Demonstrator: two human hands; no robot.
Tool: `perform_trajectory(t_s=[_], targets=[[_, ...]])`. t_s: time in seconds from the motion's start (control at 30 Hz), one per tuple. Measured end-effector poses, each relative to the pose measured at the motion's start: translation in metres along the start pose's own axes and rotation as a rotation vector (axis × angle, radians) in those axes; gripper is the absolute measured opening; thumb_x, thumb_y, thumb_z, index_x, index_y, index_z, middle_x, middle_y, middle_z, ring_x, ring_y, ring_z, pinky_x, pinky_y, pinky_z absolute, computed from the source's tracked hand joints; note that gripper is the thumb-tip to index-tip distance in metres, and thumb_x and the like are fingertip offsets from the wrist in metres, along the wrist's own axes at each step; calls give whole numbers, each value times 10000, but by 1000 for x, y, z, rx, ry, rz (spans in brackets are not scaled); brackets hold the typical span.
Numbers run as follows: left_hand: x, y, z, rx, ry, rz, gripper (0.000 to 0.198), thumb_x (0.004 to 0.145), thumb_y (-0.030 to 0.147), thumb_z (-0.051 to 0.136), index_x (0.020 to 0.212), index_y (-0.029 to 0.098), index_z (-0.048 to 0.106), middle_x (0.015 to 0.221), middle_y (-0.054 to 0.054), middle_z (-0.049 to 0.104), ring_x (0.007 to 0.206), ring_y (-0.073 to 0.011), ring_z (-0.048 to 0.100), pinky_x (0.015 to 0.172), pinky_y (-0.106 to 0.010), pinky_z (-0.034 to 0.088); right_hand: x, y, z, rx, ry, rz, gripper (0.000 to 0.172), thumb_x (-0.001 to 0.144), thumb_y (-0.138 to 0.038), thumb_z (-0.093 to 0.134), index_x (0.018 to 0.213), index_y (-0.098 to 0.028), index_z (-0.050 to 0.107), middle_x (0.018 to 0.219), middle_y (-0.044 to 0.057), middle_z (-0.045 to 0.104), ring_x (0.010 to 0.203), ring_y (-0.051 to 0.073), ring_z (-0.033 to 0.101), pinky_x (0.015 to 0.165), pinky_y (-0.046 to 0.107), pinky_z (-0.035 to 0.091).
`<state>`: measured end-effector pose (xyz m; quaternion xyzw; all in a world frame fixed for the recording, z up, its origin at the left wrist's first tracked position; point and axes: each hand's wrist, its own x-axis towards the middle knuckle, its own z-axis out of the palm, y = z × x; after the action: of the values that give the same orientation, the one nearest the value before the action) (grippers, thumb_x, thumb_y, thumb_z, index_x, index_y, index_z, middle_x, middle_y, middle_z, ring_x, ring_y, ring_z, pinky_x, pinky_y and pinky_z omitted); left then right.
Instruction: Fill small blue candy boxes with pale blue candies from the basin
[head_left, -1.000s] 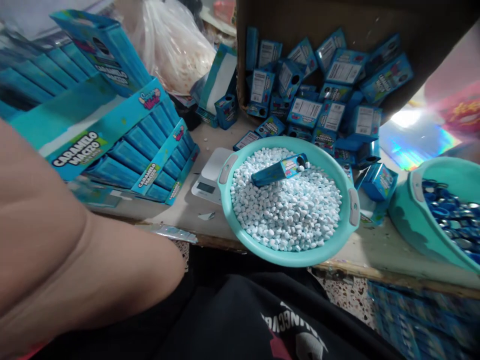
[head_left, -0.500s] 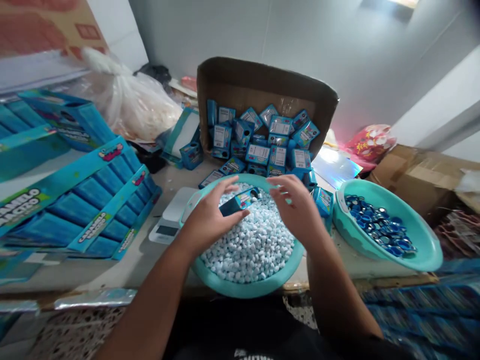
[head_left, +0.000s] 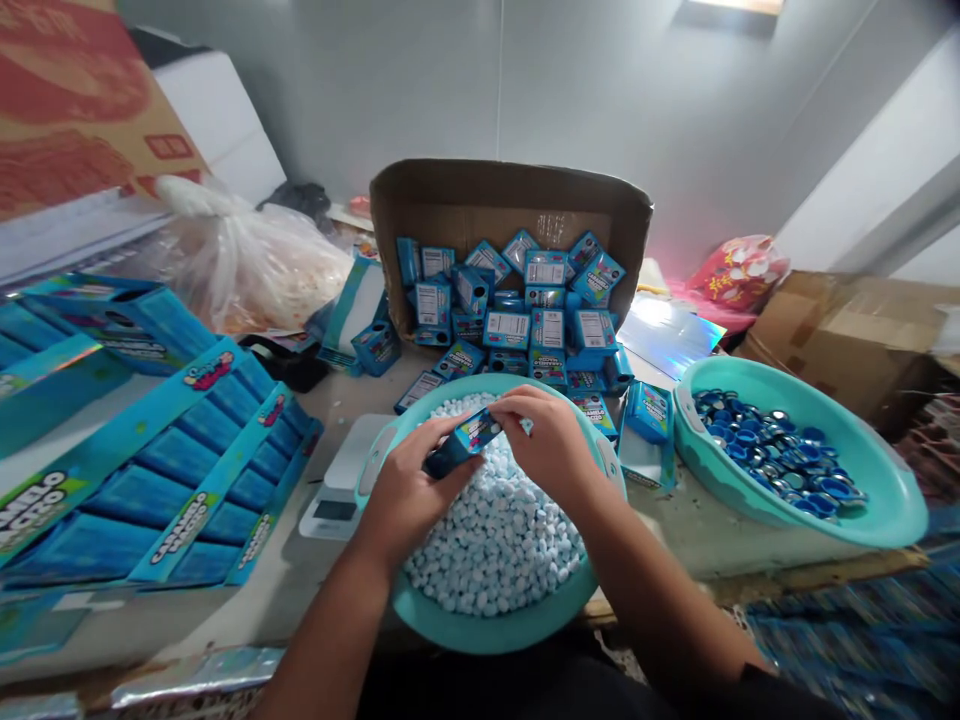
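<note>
A teal basin (head_left: 480, 625) full of small pale blue-white candies (head_left: 495, 540) sits at the table's front edge. Over it, my left hand (head_left: 409, 490) grips the lower end of a small blue candy box (head_left: 461, 443). My right hand (head_left: 551, 440) pinches the box's open top end. The box is tilted, its top raised toward the right, just above the candies.
A tipped cardboard carton (head_left: 510, 215) spills several small blue boxes behind the basin. A second teal basin (head_left: 885, 520) with blue caps stands at right. Blue display trays (head_left: 150, 470) lie at left, a white scale (head_left: 341, 485) beside the basin, a plastic bag (head_left: 255, 255) behind.
The view swung up from the table. My hands came over the basin; the left took the blue box off the candies, and the right has now closed on its top end.
</note>
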<state>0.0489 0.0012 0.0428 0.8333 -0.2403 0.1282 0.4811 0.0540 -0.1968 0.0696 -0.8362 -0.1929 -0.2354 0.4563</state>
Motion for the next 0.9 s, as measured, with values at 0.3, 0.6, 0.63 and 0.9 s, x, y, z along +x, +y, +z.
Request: perform_trajectory(t_s=[0.3,0.6,0.63,0.9], targets=[[-3,-4,2,13,16,-11,417,925,453,726,1304,306,633,1226,-2,654,1074,-222,637,1033,-348,506,-2,16,2,373,-41,264,320,847,-389,734,1078,-181,660,1093,65,625,989,186,619,779,285,538],[-5,-1,0,-44,25,31,395,928,411,721,1295,284,645,1250,-15,653,1147,-235,619,1068,-346,496,-1,24,12,747,-113,677,622,666,-543,855,1097,-178,594,892,-3,562,616,92,530,562,240,435],[-5,-2,0,-92,75,11,416,918,418,731,1295,267,641,1247,-25,654,1138,-238,626,1045,-339,513,0,23,13,826,-112,699,704,641,-598,864,1124,-181,567,870,-6,563,595,91,516,556,243,430],[-1,-7,0,-365,303,-93,440,930,526,692,1177,172,608,1107,-67,683,1030,-214,662,893,-268,570,-9,18,11,687,-54,356,743,881,-697,614,1376,-196,378,1001,54,602,781,167,588,649,286,478]])
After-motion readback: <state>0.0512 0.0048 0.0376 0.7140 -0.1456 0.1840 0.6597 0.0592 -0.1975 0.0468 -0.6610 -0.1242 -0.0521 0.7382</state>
